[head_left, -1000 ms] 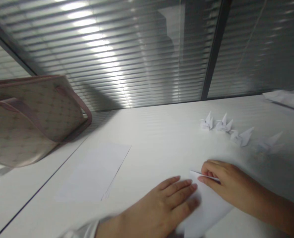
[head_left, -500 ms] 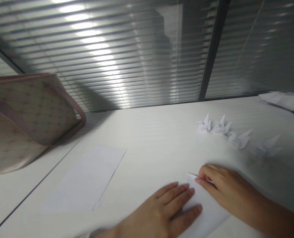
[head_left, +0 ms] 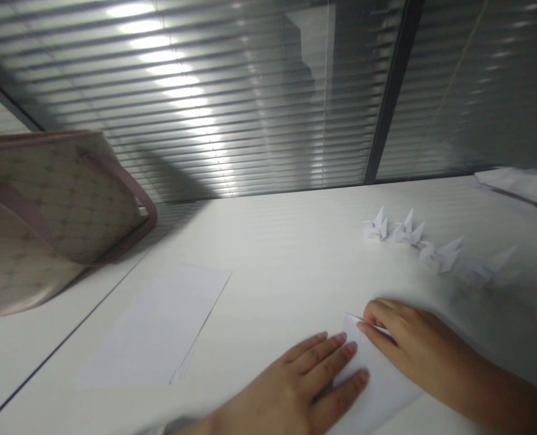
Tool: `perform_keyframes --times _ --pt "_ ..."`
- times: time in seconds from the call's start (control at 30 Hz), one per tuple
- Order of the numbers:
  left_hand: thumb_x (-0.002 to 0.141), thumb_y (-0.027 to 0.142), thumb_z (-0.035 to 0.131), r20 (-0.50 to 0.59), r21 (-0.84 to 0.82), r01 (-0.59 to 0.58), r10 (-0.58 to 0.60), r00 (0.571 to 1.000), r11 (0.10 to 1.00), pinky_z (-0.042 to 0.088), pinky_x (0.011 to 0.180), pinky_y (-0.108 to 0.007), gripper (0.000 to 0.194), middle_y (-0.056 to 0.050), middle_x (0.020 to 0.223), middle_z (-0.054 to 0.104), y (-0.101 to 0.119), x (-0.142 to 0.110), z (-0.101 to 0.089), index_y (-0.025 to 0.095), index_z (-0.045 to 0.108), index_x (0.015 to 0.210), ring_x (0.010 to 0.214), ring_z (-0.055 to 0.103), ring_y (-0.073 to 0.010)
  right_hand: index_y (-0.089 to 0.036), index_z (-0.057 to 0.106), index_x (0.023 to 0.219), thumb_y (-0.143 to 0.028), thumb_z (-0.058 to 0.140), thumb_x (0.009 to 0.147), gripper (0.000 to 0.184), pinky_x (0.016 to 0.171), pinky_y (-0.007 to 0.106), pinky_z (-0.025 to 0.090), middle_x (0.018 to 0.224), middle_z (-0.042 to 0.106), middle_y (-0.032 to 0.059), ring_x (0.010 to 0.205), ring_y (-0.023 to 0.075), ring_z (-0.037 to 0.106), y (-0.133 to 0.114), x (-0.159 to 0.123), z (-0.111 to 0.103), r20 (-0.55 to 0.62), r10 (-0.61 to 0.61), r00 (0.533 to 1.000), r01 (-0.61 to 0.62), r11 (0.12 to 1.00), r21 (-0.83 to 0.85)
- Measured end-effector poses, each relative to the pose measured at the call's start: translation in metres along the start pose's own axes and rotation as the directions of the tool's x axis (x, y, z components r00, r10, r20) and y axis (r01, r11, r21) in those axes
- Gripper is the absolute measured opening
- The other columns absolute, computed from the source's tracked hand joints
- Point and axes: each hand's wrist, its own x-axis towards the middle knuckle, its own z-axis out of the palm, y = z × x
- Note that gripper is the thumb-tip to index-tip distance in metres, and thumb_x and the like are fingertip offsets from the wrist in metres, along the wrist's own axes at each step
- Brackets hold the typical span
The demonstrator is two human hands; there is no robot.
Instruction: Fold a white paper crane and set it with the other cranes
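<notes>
Paper (head_left: 372, 386), folded, lower center, under spread left hand (head_left: 290, 393); right hand (head_left: 413, 344) pinching paper's upper edge; cranes (head_left: 376, 228) in row, right of frame.

The left hand (head_left: 290, 393) lies flat on a folded sheet of white paper (head_left: 377, 386) — the right hand (head_left: 413, 344) pinches its upper edge — with origami paper cranes (head_left: 404, 232) lined up beyond.

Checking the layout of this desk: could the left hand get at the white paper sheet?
Probably yes. The left hand lies close beside the white paper sheet, with nothing visible between them, though it would first leave the folded paper it is pressing.
</notes>
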Motion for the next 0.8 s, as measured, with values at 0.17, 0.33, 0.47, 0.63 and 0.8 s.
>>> perform_keyframes --times 0.17,0.33,0.47,0.63,0.8 --pt "0.094 0.043 0.042 0.016 0.009 -0.004 0.004 1.0 1.0 0.028 0.111 -0.042 0.059 -0.016 0.149 0.028 0.0001 0.0018 -0.0009 0.013 0.031 0.143 0.136 0.027 -0.0301 -0.021 0.055 0.067 -0.013 0.046 0.085 0.021 0.052 0.028 0.044 0.063 0.063 0.0003 0.057 0.0187 0.064 -0.0033 0.0007 -0.0027 -0.016 -0.014 1.0 0.014 1.0 -0.016" --pt "0.095 0.045 0.039 0.062 0.027 -0.006 0.005 0.998 1.0 0.026 0.112 -0.042 0.06 -0.016 0.15 0.024 -0.0009 0.001 0.0006 0.013 0.027 0.145 0.137 0.024 -0.03 -0.021 0.057 0.07 -0.012 0.047 0.085 0.02 0.056 0.029 0.046 0.066 0.065 0.0017 0.059 0.0193 0.064 -0.0025 -0.0005 -0.002 0.004 -0.018 1.0 0.018 1.0 -0.026" --pt "0.094 0.04 0.044 0.006 0.03 -0.009 0.009 1.0 1.0 0.027 0.112 -0.042 0.059 -0.016 0.149 0.027 -0.0007 -0.0012 0.0019 0.013 0.029 0.144 0.137 0.025 -0.0298 -0.021 0.055 0.067 -0.016 0.048 0.086 0.021 0.053 0.029 0.043 0.064 0.063 0.0007 0.057 0.0193 0.063 0.0001 -0.0012 0.001 0.017 0.007 1.0 -0.007 1.0 -0.025" --pt "0.094 0.041 0.042 0.02 0.019 0.001 -0.002 1.0 1.0 0.028 0.112 -0.042 0.058 -0.015 0.149 0.027 -0.0004 -0.0001 0.0005 0.013 0.03 0.144 0.137 0.024 -0.0303 -0.02 0.057 0.071 -0.014 0.046 0.087 0.021 0.057 0.031 0.044 0.067 0.064 0.0025 0.061 0.0207 0.064 -0.001 -0.0004 0.0004 0.041 -0.006 0.999 0.007 0.999 -0.032" --pt "0.093 0.043 0.044 -0.007 0.013 -0.011 0.012 1.0 1.0 0.027 0.112 -0.04 0.06 -0.016 0.148 0.03 -0.0002 0.0008 0.0015 0.012 0.032 0.143 0.137 0.025 -0.0297 -0.021 0.054 0.067 -0.015 0.046 0.087 0.022 0.054 0.029 0.042 0.064 0.063 0.0018 0.057 0.019 0.062 -0.0026 -0.0002 -0.0001 0.021 0.01 1.0 -0.009 0.999 -0.032"
